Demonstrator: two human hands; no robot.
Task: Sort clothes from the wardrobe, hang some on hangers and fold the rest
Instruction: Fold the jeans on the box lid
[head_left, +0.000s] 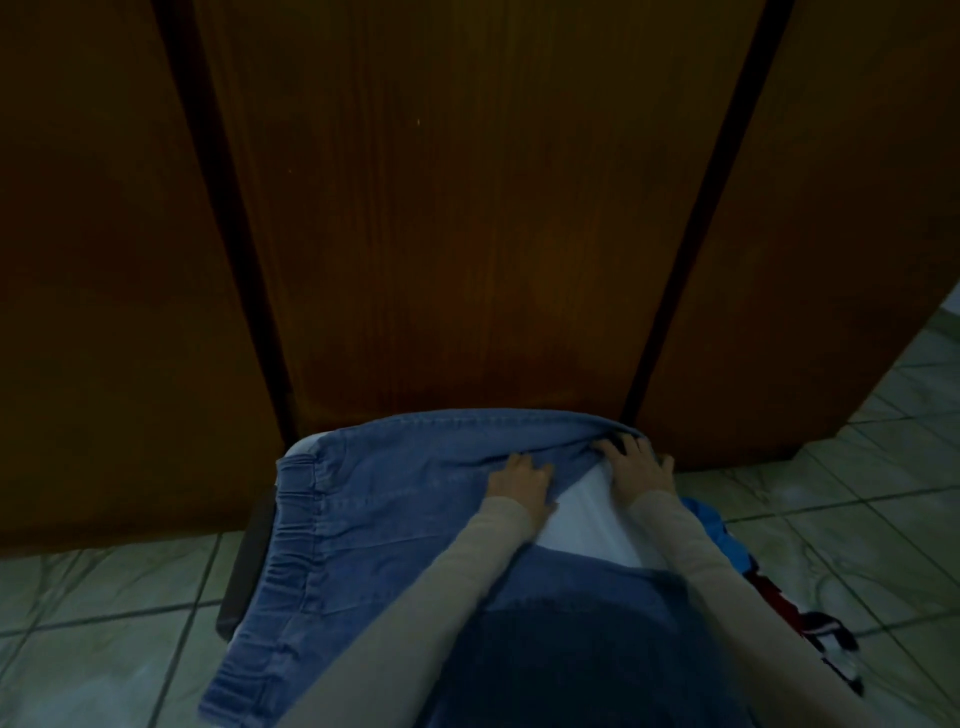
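Because the denim garment (374, 514) is spread across a low white surface (587, 514) in front of the closed wardrobe doors (467, 208), we have something flat to fold on rather than working on the tiled floor (104, 597). Its elastic waistband (283, 540) hangs over the left edge of that surface, where a dark side piece (249, 561) shows underneath, and the fabric runs along the far edge toward the far right corner.

Our left hand (519, 483) lies on the denim near the middle of the far edge, fingers spread fairly wide and pressed down, which we judge is there to pin the cloth so it does not slide. Our right hand (636, 465) sits at the far right corner, fingers curled into a bunched ridge of the fabric; it appears to grip the fold, though the dim light keeps us from being sure how firmly. Between the two hands the white surface is bare, so the denim there has been drawn back or not yet laid down.

We read this as a fold in progress: one hand anchoring, the other gathering an end to bring over. Just beside the right edge lies a heap of bright blue, red and white clothing (789, 613), touching or nearly touching the surface, presumably waiting to be sorted. Another stretch of darker denim (571, 623) lies across the near edge beneath our sleeves.
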